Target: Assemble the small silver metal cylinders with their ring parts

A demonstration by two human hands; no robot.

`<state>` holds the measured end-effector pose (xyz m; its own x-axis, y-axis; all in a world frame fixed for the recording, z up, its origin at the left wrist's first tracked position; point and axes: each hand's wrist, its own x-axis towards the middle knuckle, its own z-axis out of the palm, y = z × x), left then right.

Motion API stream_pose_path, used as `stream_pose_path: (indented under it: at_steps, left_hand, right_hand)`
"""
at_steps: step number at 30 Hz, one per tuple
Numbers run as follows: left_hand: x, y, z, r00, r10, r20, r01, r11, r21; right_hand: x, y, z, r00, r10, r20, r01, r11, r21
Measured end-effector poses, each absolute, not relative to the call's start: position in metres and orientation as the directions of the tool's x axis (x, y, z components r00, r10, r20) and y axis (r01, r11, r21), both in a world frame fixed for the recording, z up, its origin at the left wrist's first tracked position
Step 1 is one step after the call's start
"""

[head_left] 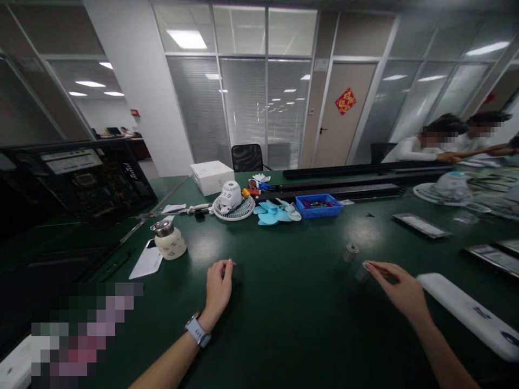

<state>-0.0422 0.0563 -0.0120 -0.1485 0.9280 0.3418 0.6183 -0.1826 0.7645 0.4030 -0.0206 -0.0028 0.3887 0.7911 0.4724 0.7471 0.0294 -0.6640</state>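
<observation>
My right hand reaches in from the right, thumb and fingertips closed on the top of a small grey metal cylinder that is upright at the tabletop. Just behind it stands a second metal cylinder of similar size, with a small raised piece on top. My left hand, with a watch on the wrist, is over the table left of centre. Its fingers are curled in, and a tiny dark tip shows by the fingertips; what they hold, if anything, I cannot make out.
A cream jar and a white phone-like slab lie left. Farther back are a white fan part, blue blades and a blue tray. A long white casing lies right. Two people sit far right.
</observation>
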Motion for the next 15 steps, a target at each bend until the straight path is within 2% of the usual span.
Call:
stream_pose_path:
  at_steps: [4, 6, 9, 11, 13, 15]
  left_hand:
    - [-0.043, 0.057, -0.013, -0.144, 0.925, 0.353, 0.616, -0.195, 0.763]
    - [-0.044, 0.057, -0.014, -0.137, 0.929, 0.344, 0.613, -0.194, 0.766]
    - [-0.045, 0.058, -0.016, -0.136, 0.932, 0.337, 0.609, -0.19, 0.771]
    - [-0.045, 0.059, -0.017, -0.137, 0.932, 0.337, 0.605, -0.191, 0.773]
    - [-0.045, 0.059, -0.017, -0.135, 0.931, 0.339, 0.602, -0.194, 0.775]
    - [-0.045, 0.059, -0.018, -0.134, 0.929, 0.344, 0.601, -0.2, 0.774]
  right_hand:
    - [0.406, -0.016, 0.013, 0.42, 0.739, 0.527, 0.816, -0.053, -0.576]
    - [0.406, -0.006, 0.028, 0.413, 0.765, 0.494, 0.851, -0.13, -0.509]
    - [0.399, 0.019, 0.047, 0.373, 0.894, 0.249, 0.893, -0.273, -0.357]
    - [0.39, 0.037, 0.056, 0.378, 0.922, 0.08, 0.903, -0.349, -0.251]
    - [0.382, 0.05, 0.061, 0.405, 0.914, 0.004, 0.9, -0.398, -0.175]
    - [0.377, 0.058, 0.065, 0.428, 0.904, -0.007, 0.895, -0.425, -0.138]
